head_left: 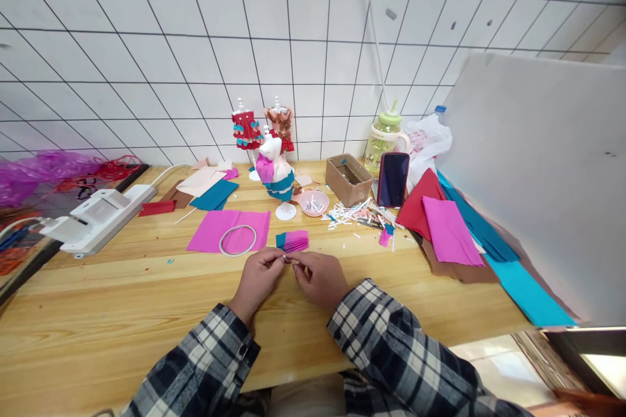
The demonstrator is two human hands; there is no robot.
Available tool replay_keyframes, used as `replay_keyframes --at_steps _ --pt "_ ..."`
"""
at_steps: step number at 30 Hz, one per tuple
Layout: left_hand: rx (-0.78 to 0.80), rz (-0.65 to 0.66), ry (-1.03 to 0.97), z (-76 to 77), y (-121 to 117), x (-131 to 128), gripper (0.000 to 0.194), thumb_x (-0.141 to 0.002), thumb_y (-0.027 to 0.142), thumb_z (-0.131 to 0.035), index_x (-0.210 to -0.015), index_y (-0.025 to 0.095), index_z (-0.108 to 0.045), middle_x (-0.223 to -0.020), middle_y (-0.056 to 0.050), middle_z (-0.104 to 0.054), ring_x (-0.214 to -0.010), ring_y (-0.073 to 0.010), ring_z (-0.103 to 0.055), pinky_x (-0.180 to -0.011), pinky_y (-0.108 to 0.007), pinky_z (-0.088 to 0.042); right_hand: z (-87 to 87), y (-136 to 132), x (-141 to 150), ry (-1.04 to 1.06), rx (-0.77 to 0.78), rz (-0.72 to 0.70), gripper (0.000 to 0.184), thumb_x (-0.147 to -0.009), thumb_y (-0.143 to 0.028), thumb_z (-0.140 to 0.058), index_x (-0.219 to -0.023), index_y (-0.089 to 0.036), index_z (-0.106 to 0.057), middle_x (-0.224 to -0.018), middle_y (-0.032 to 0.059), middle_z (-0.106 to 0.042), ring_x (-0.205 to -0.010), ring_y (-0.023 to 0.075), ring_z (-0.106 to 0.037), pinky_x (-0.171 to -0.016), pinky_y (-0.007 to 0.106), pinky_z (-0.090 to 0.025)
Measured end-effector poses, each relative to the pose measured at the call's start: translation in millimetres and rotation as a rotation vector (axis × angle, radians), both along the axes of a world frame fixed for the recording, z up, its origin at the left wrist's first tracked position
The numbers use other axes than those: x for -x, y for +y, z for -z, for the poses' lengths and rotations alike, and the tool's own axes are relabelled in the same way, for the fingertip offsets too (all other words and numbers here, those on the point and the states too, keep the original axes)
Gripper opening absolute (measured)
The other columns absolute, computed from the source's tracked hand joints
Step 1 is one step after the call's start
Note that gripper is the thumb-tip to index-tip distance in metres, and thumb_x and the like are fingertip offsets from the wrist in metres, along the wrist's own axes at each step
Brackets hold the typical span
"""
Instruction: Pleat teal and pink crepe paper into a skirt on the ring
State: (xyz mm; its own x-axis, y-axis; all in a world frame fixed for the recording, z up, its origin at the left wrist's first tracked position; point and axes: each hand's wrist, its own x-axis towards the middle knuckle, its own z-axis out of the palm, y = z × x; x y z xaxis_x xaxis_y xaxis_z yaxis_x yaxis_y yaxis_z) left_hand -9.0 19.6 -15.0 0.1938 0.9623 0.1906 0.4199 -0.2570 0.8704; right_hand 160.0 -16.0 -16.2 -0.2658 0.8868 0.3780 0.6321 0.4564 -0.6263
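My left hand (259,279) is closed, thumb and forefinger pinched at a tiny whitish thing too small to name. My right hand (321,277) meets it from the other side with bent fingers close together; what they grip is hidden. Just beyond the fingertips lies a pleated pink and teal piece (296,241). To its left a metal-looking ring (221,242) rests on a pink sheet (203,232). Farther back stands a small dress form (278,172) in white, pink and teal, with two more dressed forms (246,130) behind it.
A pink dish (315,211), a cardboard box (342,187), a heap of white sticks (353,214) and an upright phone (392,180) stand right of centre. Coloured sheets (450,231) lie at the right, a power strip (102,215) at the left. A tiled wall (186,78) bounds the back.
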Motion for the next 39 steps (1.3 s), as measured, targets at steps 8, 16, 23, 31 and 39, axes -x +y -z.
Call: replay_keyframes --at_steps 8,16,23,31,39 --pt "-0.200 0.101 0.176 1.1 -2.7 -2.8 0.025 -0.085 0.027 -0.053 -0.075 0.022 -0.075 -0.076 -0.003 -0.074 -0.074 -0.0181 -0.065 -0.073 -0.031 -0.051 -2.9 4.3 -1.5 0.024 0.062 0.101 0.016 -0.089 -0.027 -0.057 -0.100 -0.026 -0.069 -0.084 -0.0013 -0.073 -0.070 0.0136 -0.063 -0.065 0.024 -0.042" --pt "-0.269 0.109 0.274 1.3 -5.6 -4.5 0.020 -0.082 0.021 -0.057 -0.074 0.022 -0.074 -0.075 -0.002 -0.074 -0.074 -0.0175 -0.062 -0.072 -0.030 -0.048 -0.9 5.5 -4.1 0.084 0.105 0.106 0.015 -0.086 -0.023 -0.058 -0.093 -0.025 -0.071 -0.080 -0.0024 -0.072 -0.066 0.0116 -0.061 -0.063 0.022 -0.041" --pt "-0.275 0.148 0.216 -2.3 -6.8 -2.7 0.020 -0.076 0.014 -0.056 -0.077 0.021 -0.074 -0.078 -0.001 -0.074 -0.076 -0.0173 -0.063 -0.075 -0.030 -0.049 0.4 4.2 -1.8 0.117 0.112 0.071 0.015 -0.085 -0.024 -0.059 -0.093 -0.024 -0.071 -0.079 -0.0024 -0.071 -0.064 0.0117 -0.060 -0.062 0.022 -0.043" --pt "-0.273 0.092 0.211 1.1 -4.1 -2.1 0.022 -0.084 0.021 -0.053 -0.077 0.022 -0.074 -0.076 -0.002 -0.074 -0.074 -0.0169 -0.064 -0.071 -0.029 -0.051 -1.2 4.2 -3.5 0.175 0.028 0.098 0.022 -0.087 -0.026 -0.058 -0.106 -0.021 -0.067 -0.093 0.0024 -0.068 -0.064 0.0115 -0.057 -0.062 0.023 -0.044" --pt "-0.364 0.157 0.366 -2.0 -8.1 -3.8 0.017 -0.083 0.019 -0.056 -0.079 0.022 -0.072 -0.079 -0.001 -0.074 -0.075 -0.0169 -0.062 -0.074 -0.031 -0.047 -2.7 5.5 -1.0 0.203 0.093 0.104 0.011 -0.084 -0.021 -0.058 -0.088 -0.021 -0.068 -0.084 0.0009 -0.065 -0.063 0.0111 -0.055 -0.062 0.024 -0.043"
